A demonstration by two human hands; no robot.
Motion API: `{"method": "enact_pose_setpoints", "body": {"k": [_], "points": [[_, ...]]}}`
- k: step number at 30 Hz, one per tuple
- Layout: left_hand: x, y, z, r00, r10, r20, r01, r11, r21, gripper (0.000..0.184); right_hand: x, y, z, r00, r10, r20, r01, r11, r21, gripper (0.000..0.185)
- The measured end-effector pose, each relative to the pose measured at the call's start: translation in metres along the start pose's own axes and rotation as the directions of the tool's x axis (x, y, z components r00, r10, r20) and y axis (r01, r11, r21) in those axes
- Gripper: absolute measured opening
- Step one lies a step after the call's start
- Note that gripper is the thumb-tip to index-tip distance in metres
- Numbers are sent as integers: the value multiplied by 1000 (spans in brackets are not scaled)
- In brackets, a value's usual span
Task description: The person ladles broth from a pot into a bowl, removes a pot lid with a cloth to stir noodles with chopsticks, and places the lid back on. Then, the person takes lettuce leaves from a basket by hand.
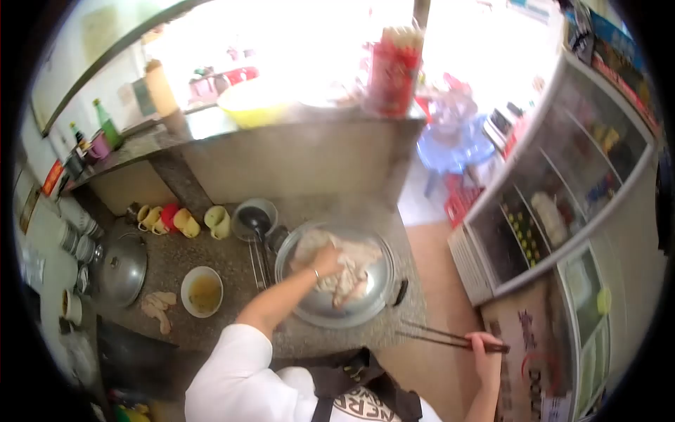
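Pale pieces of meat (358, 260) lie in a wide metal pan (309, 309) on the speckled counter. My left hand (328, 261), with a band at the wrist, reaches into the pan and touches the meat; its fingers are too blurred to tell whether they grip a piece. Out to the right of the counter, my right hand (486, 352) holds a pair of long dark chopsticks (436, 337), whose tips point left towards the pan and are slightly apart.
A white bowl (202, 315) with yellowish contents, loose pale pieces (159, 307) and a metal lid (121, 271) are at the left. Behind the pan stand a ladle (256, 224) in a pot and yellow cups (217, 222). A glass-door fridge (555, 190) stands at the right.
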State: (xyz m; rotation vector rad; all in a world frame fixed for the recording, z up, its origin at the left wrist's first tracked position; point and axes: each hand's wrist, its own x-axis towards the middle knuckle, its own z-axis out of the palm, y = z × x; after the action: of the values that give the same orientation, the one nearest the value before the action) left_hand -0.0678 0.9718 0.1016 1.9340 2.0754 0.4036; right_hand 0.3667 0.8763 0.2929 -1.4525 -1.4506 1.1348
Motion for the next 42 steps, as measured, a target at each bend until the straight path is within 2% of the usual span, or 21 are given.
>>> {"method": "enact_pose_setpoints", "body": {"k": [1, 3, 5, 6, 7, 9, 12, 13, 14, 15, 16, 17, 18, 21, 23, 25, 29, 33, 37, 40, 42], "points": [[-3, 2, -3, 1000, -20, -2, 20, 1000, -23, 49, 5, -5, 6, 1000, 13, -1, -13, 1000, 15, 15], [-14, 5, -10, 999, -46, -14, 45, 997, -54, 53, 23, 4, 8, 992, -97, 77, 107, 985, -139, 15], [-24, 5, -18, 995, 4, -101, -21, 985, -173, 63, 33, -8, 15, 988, -115, 106, 129, 983, -127, 14], [-32, 8, -29, 999, -16, -40, 2, 942, -336, 68, 39, -13, 17, 962, -214, 169, 253, 933, -257, 14], [-40, 5, -29, 998, -21, -52, 2, 941, -338, 68, 43, -16, 21, 924, -299, 240, 372, 851, -371, 14], [-65, 3, -25, 961, 12, -277, -78, 971, -226, 61, 51, -24, 33, 925, -299, 233, 363, 877, -315, 13], [-135, 8, -35, 966, -156, -204, 64, 915, -398, 49, 65, -30, 51, 882, -447, 150, 450, 893, 11, 18], [-163, 4, -29, 955, -235, -182, 132, 884, -449, 45, 69, -31, 55, 877, -455, 153, 458, 889, 15, 18], [-191, -2, -23, 924, -332, -187, 192, 830, -524, 35, 73, -31, 59, 906, -420, 58, 403, 894, 195, 20], [-219, -10, -15, 892, -353, -284, 175, 847, -502, 31, 78, -31, 62, 931, -364, -29, 348, 860, 373, 23], [-248, -33, 7, 825, -527, -204, 377, 782, -496, 35, 89, -18, 65, 941, -327, -93, 330, 813, 480, 28], [-278, -53, 29, 735, -602, -311, 453, 778, -436, 39, 94, -21, 67, 936, -336, -103, 342, 805, 486, 28], [-303, -55, 23, 659, -716, -228, 592, 682, -430, 43, 98, -23, 69, 934, -347, -90, 339, 772, 537, 31], [-367, -101, 42, 527, -846, -82, 783, 521, -340, 72, 103, -34, 76, 926, -365, -95, 346, 722, 600, 45], [-385, -108, 34, 370, -929, 22, 887, 346, -307, 90, 110, -39, 79, 881, -466, 83, 273, 643, 716, 56], [-393, -113, 33, 343, -936, 78, 919, 317, -234, 98, 117, -38, 84, 887, -455, 85, 277, 668, 691, 59], [-393, -133, 43, 310, -920, 240, 951, 295, -97, 113, 123, -41, 94, 894, -448, -24, 422, 822, 384, 44], [-369, -113, 19, 134, -932, 337, 990, 142, -1, 121, 122, -43, 104, 888, -449, -101, 453, 816, 360, 47], [-381, -162, 73, 154, -897, 415, 932, 271, 240, 124, 132, -33, 101, 882, -453, -132, 463, 780, 420, 45], [-368, -160, 64, 108, -909, 402, 964, 195, 183, 127, 139, -31, 100, 874, -449, -187, 484, 763, 428, 46], [-364, -172, 70, 0, -873, 487, 937, 170, 305, 129, 139, -32, 99, 875, -436, -210, 483, 768, 420, 46]]}}
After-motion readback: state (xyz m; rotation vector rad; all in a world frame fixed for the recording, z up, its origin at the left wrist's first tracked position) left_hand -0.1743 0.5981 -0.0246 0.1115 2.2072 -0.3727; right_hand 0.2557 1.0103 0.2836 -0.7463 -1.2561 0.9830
